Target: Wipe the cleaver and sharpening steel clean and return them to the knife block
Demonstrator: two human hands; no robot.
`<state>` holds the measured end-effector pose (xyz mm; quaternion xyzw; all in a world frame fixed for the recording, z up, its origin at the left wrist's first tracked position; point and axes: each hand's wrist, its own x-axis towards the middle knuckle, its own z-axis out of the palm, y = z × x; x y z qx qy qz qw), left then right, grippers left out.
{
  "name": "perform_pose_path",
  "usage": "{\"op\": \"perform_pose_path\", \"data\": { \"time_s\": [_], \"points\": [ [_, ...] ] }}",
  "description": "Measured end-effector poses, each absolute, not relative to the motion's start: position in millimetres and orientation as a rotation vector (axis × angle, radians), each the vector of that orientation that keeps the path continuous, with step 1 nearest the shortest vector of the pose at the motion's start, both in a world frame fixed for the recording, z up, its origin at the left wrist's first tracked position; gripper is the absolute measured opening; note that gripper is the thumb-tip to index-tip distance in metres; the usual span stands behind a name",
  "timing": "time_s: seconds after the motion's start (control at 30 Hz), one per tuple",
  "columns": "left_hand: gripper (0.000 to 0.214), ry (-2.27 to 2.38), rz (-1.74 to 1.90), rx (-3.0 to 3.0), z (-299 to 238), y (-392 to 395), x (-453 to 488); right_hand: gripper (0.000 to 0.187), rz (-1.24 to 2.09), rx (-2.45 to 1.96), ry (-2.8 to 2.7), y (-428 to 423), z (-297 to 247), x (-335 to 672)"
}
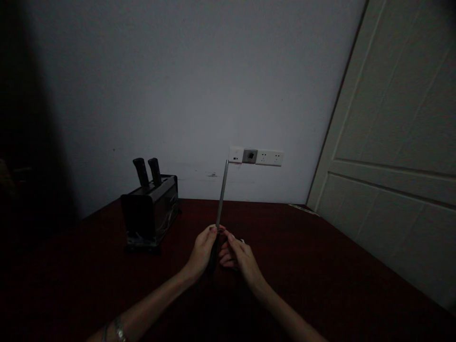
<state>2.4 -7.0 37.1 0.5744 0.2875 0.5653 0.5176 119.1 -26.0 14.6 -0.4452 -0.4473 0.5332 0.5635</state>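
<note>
Both of my hands meet near the middle of the dark red table. My left hand (200,255) is wrapped round the dark handle of a long slim metal tool (223,194), which points up and away. It looks like a sharpening steel, though a knife seen edge-on cannot be ruled out. Against the base of the metal, the thumb and forefinger of my right hand (242,256) come together in a pinch, other fingers curled below. What is between those fingertips is too dark to make out. To the left stands a dark knife block (154,209) with two black-handled knives (147,172) upright in it.
Behind the table (285,247) rises a pale wall (199,95) with a row of sockets and a switch (256,156). A panelled white door (395,142) borders the right side. A thin flat strip (303,209) lies at the back right edge. Lighting is dim.
</note>
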Motion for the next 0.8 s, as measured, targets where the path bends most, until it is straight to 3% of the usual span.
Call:
{"op": "perform_pose_path", "data": {
  "time_s": [0.33, 0.8],
  "points": [
    [0.036, 0.748, 1.381, 1.419, 34.7, -15.0, 10.1, 0.058, 1.512, -0.701, -0.751, -28.5, 15.5, 93.8],
    [0.033, 0.753, 1.411, 1.470, 36.3, -20.2, 9.9, 0.056, 1.365, -0.688, -0.634, -29.8, 18.8, 83.3]
  ]
}}
